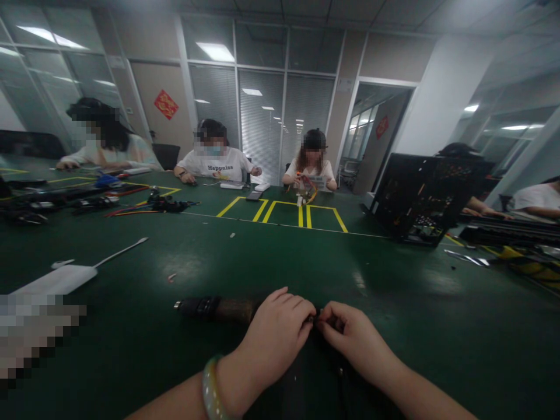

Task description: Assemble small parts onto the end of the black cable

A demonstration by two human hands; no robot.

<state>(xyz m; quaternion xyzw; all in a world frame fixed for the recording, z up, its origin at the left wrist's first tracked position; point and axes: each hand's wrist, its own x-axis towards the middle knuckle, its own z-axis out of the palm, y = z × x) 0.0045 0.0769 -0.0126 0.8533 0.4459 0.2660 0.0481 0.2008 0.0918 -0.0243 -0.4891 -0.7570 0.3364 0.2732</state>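
A dark cylindrical tool (234,310) with a black collar and a small metal tip lies on the green table (192,361), tip to the left. My left hand (280,324) covers its right end, fingers curled and closed; whether the palm grips the tool is hidden. Close beside it, my right hand (350,329) is closed in a pinch of thumb and forefinger. The fingertips of both hands almost meet around something small and dark, too hidden to name. A thin dark cord (340,373) appears below my right hand.
A white power strip (65,279) with a cable lies at left. Loose wires and black parts (161,201) sit beyond it. A black computer case (420,198) stands at right. Several people work around the table, one person (312,163) holding coloured wires (310,185).
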